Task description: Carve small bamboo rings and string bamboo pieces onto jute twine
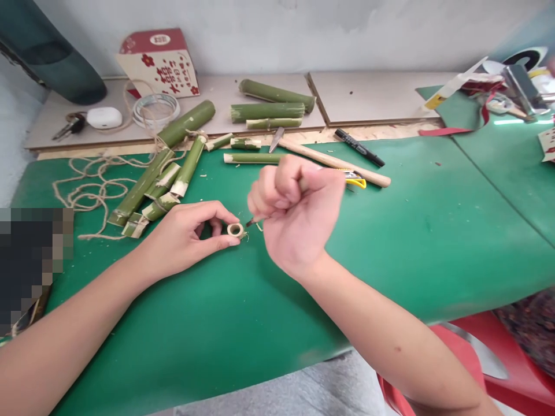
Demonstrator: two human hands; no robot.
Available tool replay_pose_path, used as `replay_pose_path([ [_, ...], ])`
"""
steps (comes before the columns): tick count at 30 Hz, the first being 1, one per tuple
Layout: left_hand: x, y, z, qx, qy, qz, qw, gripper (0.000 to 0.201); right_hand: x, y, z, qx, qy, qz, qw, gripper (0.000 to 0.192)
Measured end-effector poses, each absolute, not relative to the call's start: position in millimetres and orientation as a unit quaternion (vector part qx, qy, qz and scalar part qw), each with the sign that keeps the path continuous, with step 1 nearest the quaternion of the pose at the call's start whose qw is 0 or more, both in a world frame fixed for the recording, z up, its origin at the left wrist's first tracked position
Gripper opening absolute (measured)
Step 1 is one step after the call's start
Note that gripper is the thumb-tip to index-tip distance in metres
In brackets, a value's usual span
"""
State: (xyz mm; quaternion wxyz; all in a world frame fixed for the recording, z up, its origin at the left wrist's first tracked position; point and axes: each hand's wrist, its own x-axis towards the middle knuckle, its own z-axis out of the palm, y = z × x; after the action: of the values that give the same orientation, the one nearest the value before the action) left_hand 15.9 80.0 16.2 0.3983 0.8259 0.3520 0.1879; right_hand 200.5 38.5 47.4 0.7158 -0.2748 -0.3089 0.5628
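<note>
Between the thumb and fingertips of my left hand (191, 231) is a short bamboo ring (235, 230), its hollow end facing up, held on the green tabletop. My right hand (299, 214) is closed in a fist just to the right of the ring. From the bottom of that fist a thin tool with a dark tip (250, 222) pokes out toward the ring, apart from it; the rest is hidden in my fingers. A few fine shavings (245, 234) lie beside the ring. Behind my right hand lie a hammer (338, 159) and a yellow cutter (356, 181), partly covered.
Cut bamboo pieces (143, 185) and loose twine (97, 185) lie at the left. More bamboo tubes (267, 111) rest on the back ledge. A black marker (359, 147) lies beyond the hammer. A glue bottle (453, 86) and red ribbon (455, 130) are at the back right.
</note>
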Motion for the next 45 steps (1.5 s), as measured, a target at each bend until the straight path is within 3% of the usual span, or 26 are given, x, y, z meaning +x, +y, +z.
replay_pose_path([
  [11, 15.6, 81.6, 17.7, 0.850, 0.293, 0.232, 0.371, 0.020, 199.4, 35.4, 48.9, -0.239, -0.293, 0.574, 0.726, 0.038],
  [28, 17.8, 81.8, 17.5, 0.832, 0.364, 0.199, 0.368, 0.023, 189.6, 31.7, 53.9, -0.259, -0.310, 0.494, 0.770, 0.035],
  [45, 16.8, 82.7, 16.8, 0.814, 0.371, 0.201, 0.398, 0.022, 184.6, 29.5, 43.8, -0.267, -0.307, 0.524, 0.748, 0.040],
])
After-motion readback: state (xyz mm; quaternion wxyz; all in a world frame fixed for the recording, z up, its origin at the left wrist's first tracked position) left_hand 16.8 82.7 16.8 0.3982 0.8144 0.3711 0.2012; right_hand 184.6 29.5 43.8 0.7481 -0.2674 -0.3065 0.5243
